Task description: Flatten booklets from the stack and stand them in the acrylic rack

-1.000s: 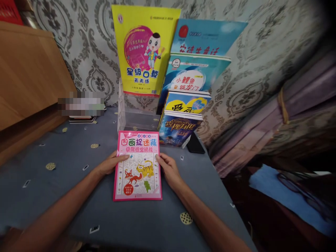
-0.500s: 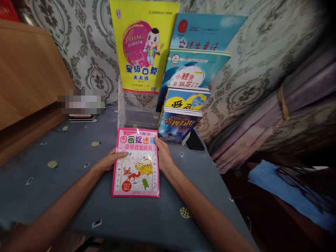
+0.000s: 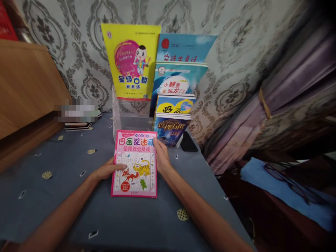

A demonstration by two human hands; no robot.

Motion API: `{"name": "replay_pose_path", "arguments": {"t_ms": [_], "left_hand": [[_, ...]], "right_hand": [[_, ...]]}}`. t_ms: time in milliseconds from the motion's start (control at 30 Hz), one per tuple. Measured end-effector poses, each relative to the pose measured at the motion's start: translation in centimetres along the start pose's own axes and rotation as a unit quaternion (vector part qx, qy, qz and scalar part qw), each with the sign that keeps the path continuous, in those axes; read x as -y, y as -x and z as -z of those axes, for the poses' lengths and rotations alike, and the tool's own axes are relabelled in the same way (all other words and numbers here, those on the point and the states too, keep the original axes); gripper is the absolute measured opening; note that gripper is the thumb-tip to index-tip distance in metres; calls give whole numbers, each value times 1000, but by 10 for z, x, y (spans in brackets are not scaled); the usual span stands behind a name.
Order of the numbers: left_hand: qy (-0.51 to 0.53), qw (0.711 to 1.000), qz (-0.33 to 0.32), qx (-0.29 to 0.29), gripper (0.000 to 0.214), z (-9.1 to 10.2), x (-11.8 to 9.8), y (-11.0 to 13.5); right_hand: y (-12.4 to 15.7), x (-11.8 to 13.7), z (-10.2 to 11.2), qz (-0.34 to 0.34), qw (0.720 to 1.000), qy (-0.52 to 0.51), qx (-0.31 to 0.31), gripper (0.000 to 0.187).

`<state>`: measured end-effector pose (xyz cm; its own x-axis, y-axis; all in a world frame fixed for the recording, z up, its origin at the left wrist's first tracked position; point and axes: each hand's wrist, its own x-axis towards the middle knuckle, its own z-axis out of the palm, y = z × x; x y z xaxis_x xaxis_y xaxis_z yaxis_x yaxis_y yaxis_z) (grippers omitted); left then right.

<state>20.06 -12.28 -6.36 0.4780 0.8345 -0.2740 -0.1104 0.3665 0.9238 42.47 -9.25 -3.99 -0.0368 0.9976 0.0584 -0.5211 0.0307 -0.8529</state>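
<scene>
A pink picture book (image 3: 134, 175) with a fox and a tiger on its cover is held between both hands in front of me. My left hand (image 3: 108, 170) is closed on its left edge, the thumb lying over the cover. On the upper right edge my right hand (image 3: 162, 155) grips it, fingers mostly hidden behind. Just beyond stands a clear tiered book rack (image 3: 131, 122). It carries a yellow workbook (image 3: 131, 63) at the back left. Down its right side are two teal books (image 3: 187, 47), a yellow-and-blue book (image 3: 173, 104) and a dark blue book (image 3: 170, 131).
A black phone (image 3: 189, 141) lies right of the rack on the grey-blue tablecloth (image 3: 86, 196). A small book stack (image 3: 77, 126), partly blurred out, sits at the left by a wooden cabinet (image 3: 28, 77). Glasses (image 3: 294, 185) rest on blue cloth (image 3: 254, 175) beyond the table's right edge.
My view has tilted up and shifted slightly, so the rack and its books appear lower and smaller. Both hands keep hold of the pink picture book, with little movement.
</scene>
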Motion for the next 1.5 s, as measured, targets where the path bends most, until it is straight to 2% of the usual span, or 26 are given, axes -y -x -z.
{"name": "replay_pose_path", "arguments": {"t_ms": [133, 267, 400, 500, 767, 1000, 1133, 1300, 1400, 1500], "left_hand": [[-14, 1000, -9, -15, 74, 4, -3, 1], [-9, 998, -41, -42, 68, 10, -10, 3], [-12, 996, -61, -67, 64, 15, -14, 4], [-25, 995, -67, -75, 61, 17, -13, 4], [-30, 997, -62, -38, 63, 16, -17, 8], [-44, 996, -74, -28, 57, 24, -21, 7], [-73, 989, -113, -59, 53, 26, -24, 3], [-106, 978, -173, -51, 55, 19, -34, -2], [-153, 957, -225, -97, 55, 18, -39, -9], [-252, 908, -281, -181, 52, 20, -43, -17]], "right_hand": [[5, 4, 1, 30, 997, 57, 36, 50], [13, 0, 11, 55, 980, 161, 105, 46], [18, -5, 23, 31, 957, 199, 209, 40], [20, -6, 27, 23, 943, 241, 231, 39], [21, -5, 24, 10, 942, 244, 230, 41], [21, -8, 24, 37, 951, 237, 198, 44], [19, -8, 25, 55, 951, 251, 172, 43], [14, -3, 23, 117, 938, 295, 141, 39], [7, 1, 21, 164, 915, 347, 125, 38], [-1, 3, 19, 213, 882, 407, 102, 36]]}}
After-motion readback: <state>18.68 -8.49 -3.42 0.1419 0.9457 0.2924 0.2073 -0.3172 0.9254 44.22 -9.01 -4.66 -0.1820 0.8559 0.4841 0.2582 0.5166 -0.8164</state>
